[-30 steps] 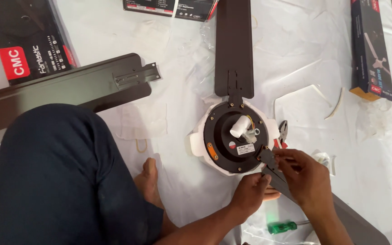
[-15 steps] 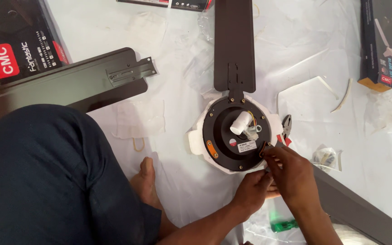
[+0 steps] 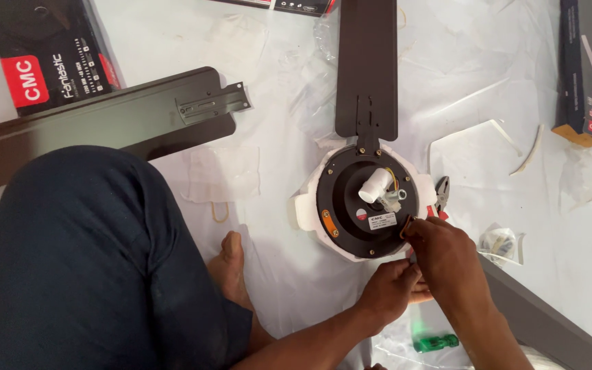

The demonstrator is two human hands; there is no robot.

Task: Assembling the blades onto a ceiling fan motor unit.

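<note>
A dark brown ceiling fan motor (image 3: 361,205) lies on a white foam ring on the floor sheet, with a white shaft cap at its middle. One brown blade (image 3: 366,68) is fixed at its far side. A second blade (image 3: 536,315) runs off to the lower right, its bracket end hidden under my hands. My right hand (image 3: 447,257) pinches something small at the motor's lower right rim; what it is cannot be made out. My left hand (image 3: 390,291) rests just below, fingers curled against the blade end.
A loose third blade (image 3: 104,127) with a metal bracket lies at the left. My knee in dark trousers (image 3: 90,260) fills the lower left, my bare foot (image 3: 231,264) beside it. Pliers (image 3: 441,192), a green screwdriver handle (image 3: 436,341), a plastic bag (image 3: 500,243) and cardboard boxes (image 3: 590,68) lie around.
Both hands have stayed at the motor's lower right rim, shifting slightly closer onto the blade end. The view has drifted a little.
</note>
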